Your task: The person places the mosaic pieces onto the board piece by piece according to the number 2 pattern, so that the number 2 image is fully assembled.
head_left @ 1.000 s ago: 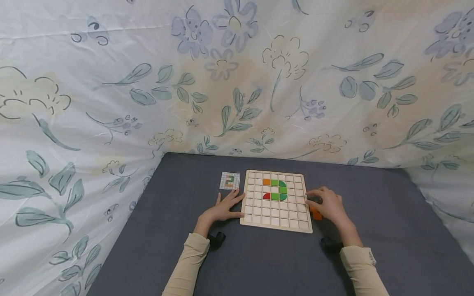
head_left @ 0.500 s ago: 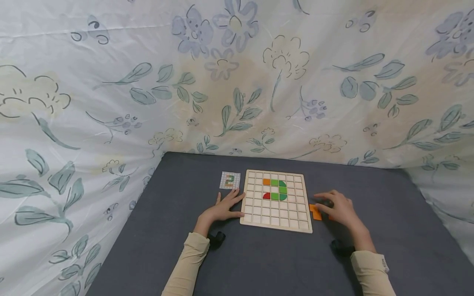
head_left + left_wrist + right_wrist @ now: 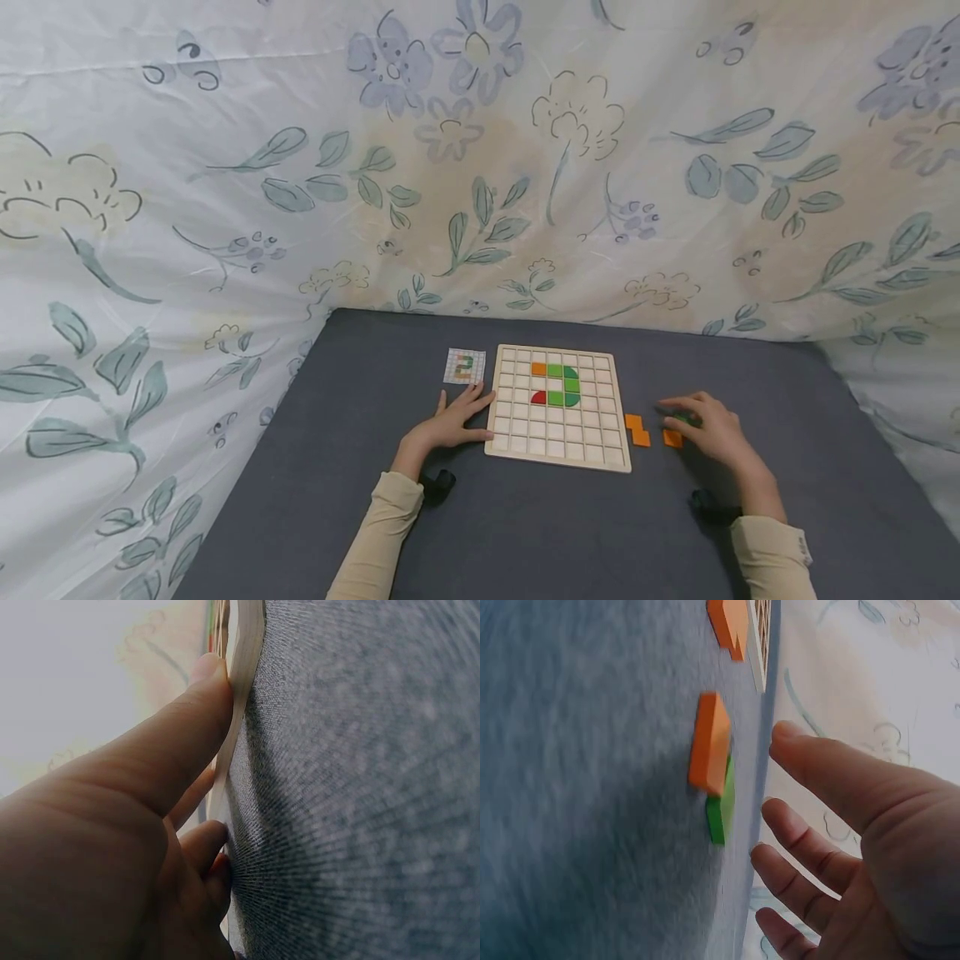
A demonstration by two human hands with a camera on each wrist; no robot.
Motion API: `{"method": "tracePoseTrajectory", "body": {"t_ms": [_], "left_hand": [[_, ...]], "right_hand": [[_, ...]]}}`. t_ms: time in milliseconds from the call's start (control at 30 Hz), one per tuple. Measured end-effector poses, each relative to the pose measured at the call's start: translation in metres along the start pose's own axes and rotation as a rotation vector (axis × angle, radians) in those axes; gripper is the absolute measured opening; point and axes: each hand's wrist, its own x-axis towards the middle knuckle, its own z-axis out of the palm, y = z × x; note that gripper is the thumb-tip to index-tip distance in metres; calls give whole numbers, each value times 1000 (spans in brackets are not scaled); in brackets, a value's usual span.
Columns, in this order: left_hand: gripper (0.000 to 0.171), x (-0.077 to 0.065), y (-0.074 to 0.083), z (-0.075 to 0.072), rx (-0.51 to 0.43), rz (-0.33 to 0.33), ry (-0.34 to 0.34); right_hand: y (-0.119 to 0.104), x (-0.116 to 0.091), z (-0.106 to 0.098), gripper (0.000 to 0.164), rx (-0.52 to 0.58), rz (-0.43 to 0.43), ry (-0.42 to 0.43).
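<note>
A wooden grid board (image 3: 551,450) lies on the table, bearing an orange, a red and several green tiles (image 3: 572,385) in a curved figure. My left hand (image 3: 446,421) touches the board's left edge; in the left wrist view its thumb (image 3: 187,727) lies along the wooden rim. To the right of the board, my right hand (image 3: 712,429) hovers over a loose orange tile (image 3: 672,438) and a green tile (image 3: 721,810). The right wrist view shows its fingers (image 3: 799,881) loosely bent, apart from both tiles and holding nothing.
Two more orange tiles (image 3: 641,437) lie against the board's right side. A small printed card (image 3: 465,367) with a gridded coloured figure is at the board's upper left. Behind the dark table (image 3: 555,533) hangs a floral cloth (image 3: 480,167).
My right hand has moved from the board's right edge rightward, uncovering the orange tiles there, and is now above the loose orange and green tiles. The left hand has stayed put.
</note>
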Motion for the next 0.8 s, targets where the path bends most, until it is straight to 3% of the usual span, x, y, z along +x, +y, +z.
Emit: {"method": "tracePoseTrajectory", "body": {"t_ms": [800], "left_hand": [[75, 1, 0, 1, 1, -7, 9]], "right_hand": [[26, -9, -6, 37, 30, 2, -93]]}}
